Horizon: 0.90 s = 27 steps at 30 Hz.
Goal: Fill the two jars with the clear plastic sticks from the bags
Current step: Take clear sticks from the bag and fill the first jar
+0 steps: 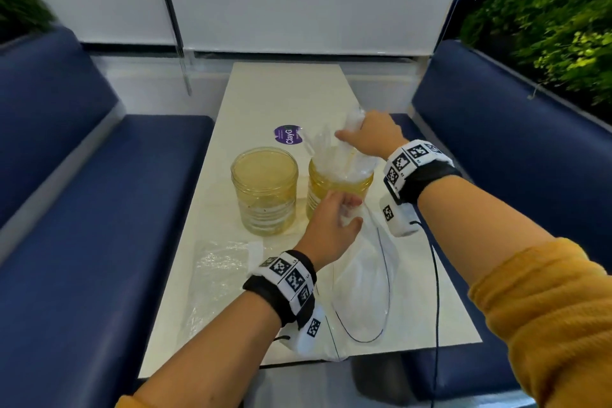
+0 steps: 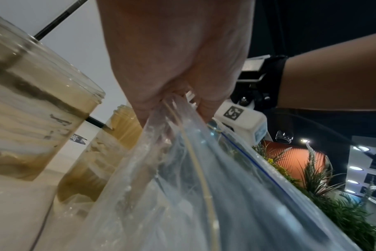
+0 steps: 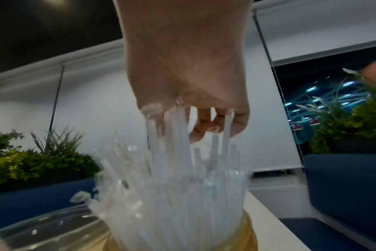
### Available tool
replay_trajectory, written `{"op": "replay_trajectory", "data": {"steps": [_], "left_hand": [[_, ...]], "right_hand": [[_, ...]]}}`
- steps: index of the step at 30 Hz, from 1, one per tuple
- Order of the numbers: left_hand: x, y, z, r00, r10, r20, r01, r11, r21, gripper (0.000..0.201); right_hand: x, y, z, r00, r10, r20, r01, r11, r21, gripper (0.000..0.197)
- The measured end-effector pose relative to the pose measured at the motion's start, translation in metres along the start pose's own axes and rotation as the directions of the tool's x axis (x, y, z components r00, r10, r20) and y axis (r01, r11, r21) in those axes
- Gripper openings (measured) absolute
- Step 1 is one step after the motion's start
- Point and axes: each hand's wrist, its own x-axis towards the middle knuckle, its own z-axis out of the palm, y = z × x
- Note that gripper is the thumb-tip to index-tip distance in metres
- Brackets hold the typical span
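The long white table (image 1: pixel 284 93) runs away from the person, between two blue seats (image 1: pixel 82 175). A round purple sticker (image 1: pixel 287 134) sits near the middle of it.

A big clear bag (image 1: pixel 361 275) lies near the front edge of the table, on the right side. The left hand (image 1: pixel 326 225) grips the top of this bag, with the fingers curled and the plastic bunched between them and the thumb. It is probably held up like that so the bag keeps out of the way and nothing spills. A second clear bag (image 1: pixel 215 272) lies flat by the front left corner. It looks empty, though that is hard to tell.

Two yellowish jars stand side by side in the middle of the table. The left jar (image 1: pixel 264 189) has no sticks standing in it. The right jar (image 1: pixel 337 185) holds a thick bunch of clear sticks (image 1: pixel 334 156) that stand up and poke out above the rim.

The right hand (image 1: pixel 371 136) is on top of that bunch. Its fingers curl round the tops of a few sticks, maybe to steer them down into the jar so they do not fan out and fall. One jar looks nearly full. The other one has yet to be filled.
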Motion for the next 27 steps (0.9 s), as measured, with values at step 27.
{"op": "replay_trajectory", "data": {"steps": [27], "left_hand": [[0.01,0.023,0.005,0.976,-0.069,0.207,0.058,0.996,0.061,0.058]], "right_hand": [[-0.073,-0.008,-0.052,0.95,-0.149,-0.275,0.115,0.984,-0.138,0.03]]}}
